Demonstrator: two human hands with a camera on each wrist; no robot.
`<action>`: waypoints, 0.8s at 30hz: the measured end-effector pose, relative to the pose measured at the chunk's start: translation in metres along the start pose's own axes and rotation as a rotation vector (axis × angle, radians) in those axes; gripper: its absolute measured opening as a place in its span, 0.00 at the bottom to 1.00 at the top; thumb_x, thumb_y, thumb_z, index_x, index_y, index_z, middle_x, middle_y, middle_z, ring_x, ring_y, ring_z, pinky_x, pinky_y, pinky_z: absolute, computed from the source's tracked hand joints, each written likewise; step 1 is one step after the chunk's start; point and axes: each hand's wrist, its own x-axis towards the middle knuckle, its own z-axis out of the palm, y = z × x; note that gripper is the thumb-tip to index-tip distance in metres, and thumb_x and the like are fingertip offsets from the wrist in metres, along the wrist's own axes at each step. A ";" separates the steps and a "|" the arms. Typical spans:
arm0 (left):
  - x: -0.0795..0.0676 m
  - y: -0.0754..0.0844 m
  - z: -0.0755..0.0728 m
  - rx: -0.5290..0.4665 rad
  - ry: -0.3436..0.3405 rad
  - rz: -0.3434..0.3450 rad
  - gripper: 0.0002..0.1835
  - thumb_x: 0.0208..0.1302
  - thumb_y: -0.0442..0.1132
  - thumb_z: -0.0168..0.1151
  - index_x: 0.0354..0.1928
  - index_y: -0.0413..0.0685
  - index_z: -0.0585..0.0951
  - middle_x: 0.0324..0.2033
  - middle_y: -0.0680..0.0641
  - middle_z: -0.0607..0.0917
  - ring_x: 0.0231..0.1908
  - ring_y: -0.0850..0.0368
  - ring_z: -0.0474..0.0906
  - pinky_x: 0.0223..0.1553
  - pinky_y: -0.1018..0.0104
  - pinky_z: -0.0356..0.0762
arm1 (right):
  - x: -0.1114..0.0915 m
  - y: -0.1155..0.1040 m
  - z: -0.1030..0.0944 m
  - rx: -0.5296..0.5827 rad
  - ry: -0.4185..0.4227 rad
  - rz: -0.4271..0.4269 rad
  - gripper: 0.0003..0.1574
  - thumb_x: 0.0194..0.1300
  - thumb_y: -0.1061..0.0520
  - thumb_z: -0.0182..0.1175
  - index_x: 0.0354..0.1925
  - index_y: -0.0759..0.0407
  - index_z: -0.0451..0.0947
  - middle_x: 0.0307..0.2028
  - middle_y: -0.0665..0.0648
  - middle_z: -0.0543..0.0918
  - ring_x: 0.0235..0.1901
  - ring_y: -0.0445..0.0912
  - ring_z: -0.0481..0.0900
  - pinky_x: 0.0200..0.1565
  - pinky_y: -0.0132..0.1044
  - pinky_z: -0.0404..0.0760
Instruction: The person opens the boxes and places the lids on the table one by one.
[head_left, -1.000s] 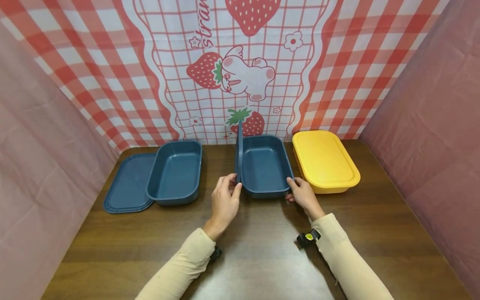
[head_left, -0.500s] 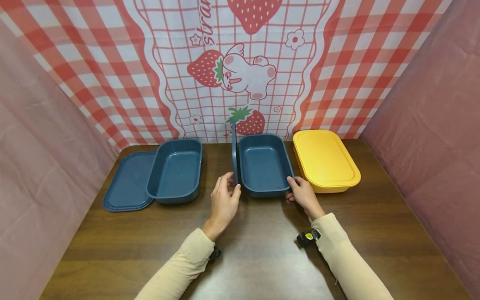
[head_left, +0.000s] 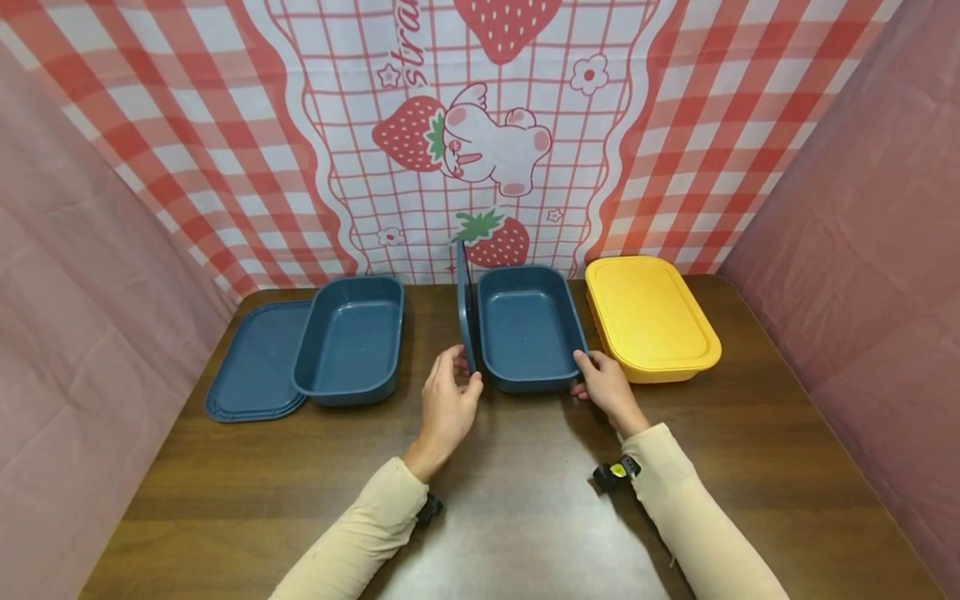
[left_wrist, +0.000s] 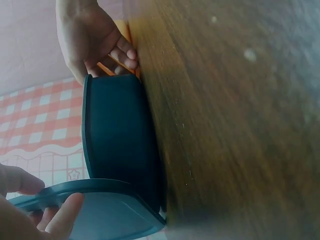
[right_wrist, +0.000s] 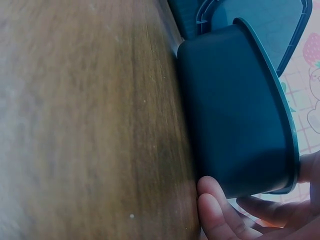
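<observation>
My left hand [head_left: 448, 400] pinches a dark blue lid [head_left: 464, 308] near its front end, thumb on one face and fingers on the other. The lid stands on edge, its top leaning slightly left, beside an uncovered blue food container [head_left: 531, 333]. With my right hand [head_left: 606, 387] I grip the container's near right corner, thumb at the rim and fingers low on the outer wall. The right wrist view shows that container [right_wrist: 235, 110] resting on the table, with the lid [right_wrist: 260, 25] rising behind it.
A second uncovered blue container [head_left: 352, 342] stands to the left, partly overlapping a flat blue lid [head_left: 258, 362]. On the right sits a yellow container with its lid on [head_left: 652, 317]. A strawberry-print cloth [head_left: 480, 142] hangs behind the wooden table [head_left: 517, 500].
The upright lid has shifted left from the container's left side, and its top now leans further left. My right hand keeps its grip on the corner, and the container stays in place.
</observation>
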 end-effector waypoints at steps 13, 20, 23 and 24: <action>0.001 0.002 -0.001 -0.023 0.013 -0.048 0.21 0.55 0.28 0.61 0.53 0.36 0.74 0.39 0.39 0.82 0.40 0.46 0.82 0.39 0.58 0.86 | 0.001 -0.001 -0.001 -0.008 0.008 -0.003 0.32 0.77 0.46 0.44 0.60 0.73 0.68 0.33 0.66 0.81 0.20 0.40 0.80 0.28 0.31 0.82; -0.001 0.000 -0.001 -0.022 0.003 -0.061 0.21 0.55 0.28 0.62 0.53 0.34 0.74 0.38 0.38 0.82 0.40 0.45 0.83 0.38 0.57 0.86 | 0.000 0.000 0.001 -0.003 -0.001 0.004 0.32 0.77 0.46 0.44 0.61 0.73 0.67 0.33 0.66 0.82 0.20 0.40 0.80 0.28 0.30 0.82; -0.001 -0.001 -0.002 -0.014 -0.007 -0.080 0.20 0.56 0.29 0.62 0.52 0.35 0.74 0.38 0.38 0.82 0.39 0.46 0.83 0.38 0.59 0.85 | 0.000 -0.001 0.001 -0.001 0.002 0.003 0.32 0.77 0.46 0.44 0.61 0.73 0.67 0.34 0.67 0.81 0.20 0.40 0.80 0.28 0.31 0.82; -0.001 -0.001 -0.002 -0.013 -0.011 -0.086 0.20 0.56 0.30 0.62 0.52 0.36 0.74 0.38 0.39 0.82 0.39 0.47 0.83 0.38 0.59 0.85 | 0.000 -0.001 0.001 -0.003 0.004 0.002 0.32 0.76 0.46 0.44 0.61 0.73 0.67 0.34 0.67 0.81 0.20 0.40 0.80 0.28 0.31 0.82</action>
